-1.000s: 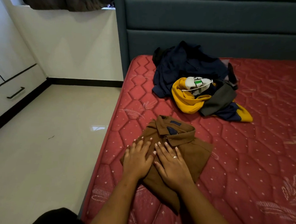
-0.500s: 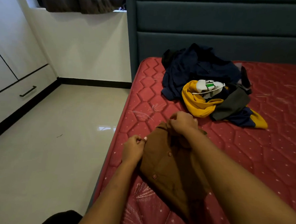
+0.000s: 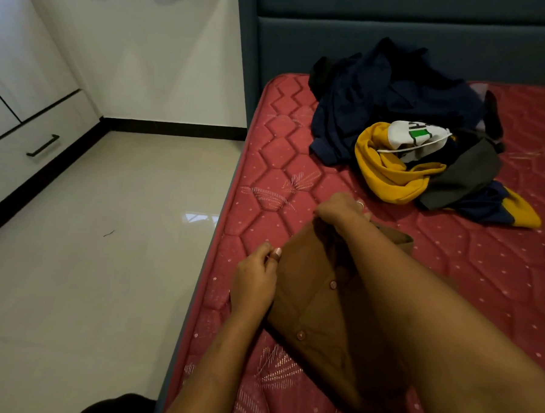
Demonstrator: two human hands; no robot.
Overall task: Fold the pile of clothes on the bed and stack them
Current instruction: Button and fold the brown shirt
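Shirt (image 3: pixel 316 306): brown, buttoned, folded lengthwise. It lies on the red quilted mattress (image 3: pixel 267 162) near its left edge, with the collar end pointing toward the headboard (image 3: pixel 400 39). Two buttons show along the placket.

Left hand (image 3: pixel 254 281): knuckles up and fingers curled. Thumb and fingertip pinch the shirt's left edge about midway along. The forearm comes in from the bottom of the view.

Right hand (image 3: pixel 340 210): back of the hand up, with a ring (image 3: pixel 359 204) on one finger. The fingers are curled down over the collar end and appear to grip the cloth there, though the fingertips are hidden. The forearm crosses over the shirt and covers its right side.

Pile (image 3: pixel 411 125): unfolded clothes farther up the mattress, apart from the shirt and close to the headboard. It holds a navy garment, a yellow one, a white piece with green print and a grey cloth, all tangled together.

Floor (image 3: pixel 105 245): pale glossy tile, left of the bed.

Drawer (image 3: pixel 41 137): white with a black handle, at far left.
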